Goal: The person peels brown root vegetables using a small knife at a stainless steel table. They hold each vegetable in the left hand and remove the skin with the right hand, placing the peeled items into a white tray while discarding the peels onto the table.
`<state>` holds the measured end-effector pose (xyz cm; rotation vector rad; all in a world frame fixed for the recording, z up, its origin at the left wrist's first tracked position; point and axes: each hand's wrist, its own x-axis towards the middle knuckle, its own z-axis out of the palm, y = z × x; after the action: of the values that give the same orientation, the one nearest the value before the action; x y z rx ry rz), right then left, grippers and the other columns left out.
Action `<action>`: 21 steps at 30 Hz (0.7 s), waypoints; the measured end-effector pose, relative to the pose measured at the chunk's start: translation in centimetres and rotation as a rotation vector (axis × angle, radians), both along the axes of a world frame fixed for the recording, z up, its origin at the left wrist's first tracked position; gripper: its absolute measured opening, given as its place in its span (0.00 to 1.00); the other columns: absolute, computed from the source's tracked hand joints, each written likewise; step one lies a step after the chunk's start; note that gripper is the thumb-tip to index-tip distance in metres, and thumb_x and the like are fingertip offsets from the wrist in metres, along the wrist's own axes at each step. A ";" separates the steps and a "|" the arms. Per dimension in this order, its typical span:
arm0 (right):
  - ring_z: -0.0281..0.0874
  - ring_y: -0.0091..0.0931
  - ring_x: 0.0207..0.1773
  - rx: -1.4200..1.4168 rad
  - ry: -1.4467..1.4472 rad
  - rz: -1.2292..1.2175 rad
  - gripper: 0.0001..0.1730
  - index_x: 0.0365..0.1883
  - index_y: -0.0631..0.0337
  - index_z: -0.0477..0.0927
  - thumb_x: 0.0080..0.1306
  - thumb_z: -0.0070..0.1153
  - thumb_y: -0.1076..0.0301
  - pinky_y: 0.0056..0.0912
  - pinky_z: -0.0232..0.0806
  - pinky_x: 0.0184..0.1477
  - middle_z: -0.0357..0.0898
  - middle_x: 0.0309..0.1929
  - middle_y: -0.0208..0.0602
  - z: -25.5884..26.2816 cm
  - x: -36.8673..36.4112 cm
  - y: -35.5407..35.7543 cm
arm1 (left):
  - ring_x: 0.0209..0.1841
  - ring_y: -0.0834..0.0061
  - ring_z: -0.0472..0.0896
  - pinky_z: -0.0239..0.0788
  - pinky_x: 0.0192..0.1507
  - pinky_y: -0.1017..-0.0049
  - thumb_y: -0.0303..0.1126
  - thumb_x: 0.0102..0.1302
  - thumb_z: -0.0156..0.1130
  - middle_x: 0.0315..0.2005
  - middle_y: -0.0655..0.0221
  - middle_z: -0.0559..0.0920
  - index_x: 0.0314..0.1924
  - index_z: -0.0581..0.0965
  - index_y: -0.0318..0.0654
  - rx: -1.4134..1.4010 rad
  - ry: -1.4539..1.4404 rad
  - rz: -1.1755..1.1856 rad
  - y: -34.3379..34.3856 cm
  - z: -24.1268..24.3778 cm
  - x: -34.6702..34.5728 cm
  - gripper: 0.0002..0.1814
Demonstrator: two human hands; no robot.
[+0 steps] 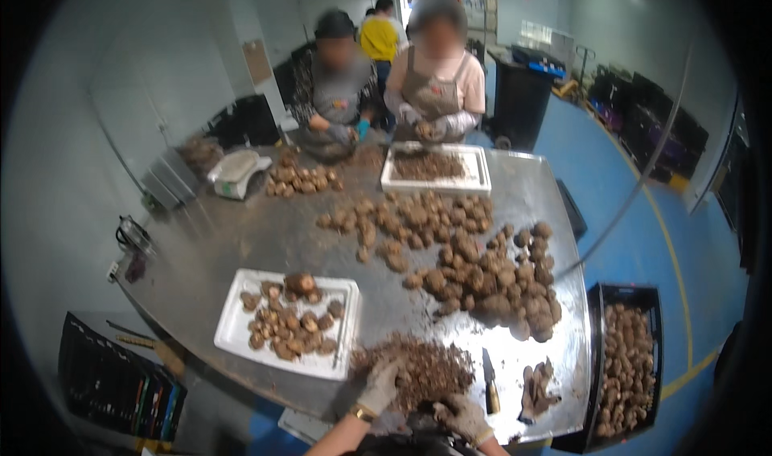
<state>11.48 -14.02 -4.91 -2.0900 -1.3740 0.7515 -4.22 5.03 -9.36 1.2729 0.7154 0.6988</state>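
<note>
My left hand (pixel 383 383), in a pale work glove, rests at the left part of a heap of brown peelings (pixel 431 368) near the table's front edge; its fingertips are partly hidden there. My right hand (pixel 461 415), also gloved, is at the heap's lower edge with curled fingers; whether it holds something dark is unclear. Right of it lie a knife (pixel 491 383) and a dirty brown cloth or glove (pixel 537 391). A white tray (pixel 226 323) of trimmed brown tubers stands left of my hands. Beyond the knife spreads a large pile of brown tubers (pixel 494 275).
Across the steel table (pixel 199 245), two people in aprons handle pieces beside a white tray (pixel 437 184) of peelings. A scale (pixel 237 172) stands at the far left. A black crate (pixel 627 359) of tubers stands off the right edge.
</note>
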 end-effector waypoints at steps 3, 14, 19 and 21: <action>0.79 0.34 0.44 0.245 0.360 -0.046 0.20 0.52 0.64 0.81 0.68 0.60 0.58 0.35 0.71 0.47 0.82 0.42 0.46 -2.9 -0.2 0.1 | 0.39 0.74 0.83 0.76 0.38 0.75 0.25 0.69 0.59 0.44 0.61 0.84 0.49 0.77 0.35 -0.631 -0.203 0.135 -0.5 -1.9 0.5 0.10; 0.80 0.42 0.40 0.062 0.126 -0.058 0.17 0.44 0.57 0.81 0.67 0.57 0.53 0.43 0.72 0.42 0.81 0.37 0.44 -0.8 -0.1 0.5 | 0.19 0.78 0.72 0.59 0.19 0.80 0.30 0.67 0.57 0.28 0.64 0.81 0.42 0.78 0.38 -0.691 0.056 0.291 -2.3 2.9 2.2 0.07; 0.82 0.42 0.46 -0.044 0.035 -0.034 0.21 0.47 0.50 0.83 0.66 0.58 0.46 0.42 0.74 0.47 0.83 0.43 0.42 0.2 0.6 0.7 | 0.28 0.76 0.79 0.66 0.23 0.79 0.33 0.74 0.54 0.32 0.63 0.83 0.47 0.77 0.34 -0.741 -0.029 0.112 -1.7 0.6 0.7 0.10; 0.82 0.42 0.47 -0.050 0.008 -0.016 0.21 0.48 0.50 0.83 0.67 0.57 0.46 0.42 0.74 0.48 0.83 0.44 0.41 0.6 0.6 0.7 | 0.26 0.77 0.77 0.66 0.23 0.78 0.35 0.74 0.53 0.32 0.64 0.83 0.49 0.78 0.35 -0.737 -0.020 0.058 -1.8 0.2 0.6 0.13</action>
<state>12.06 -13.36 -4.36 -2.1314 -1.3454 0.7937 -3.59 3.25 -9.14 0.5707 0.8878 0.4248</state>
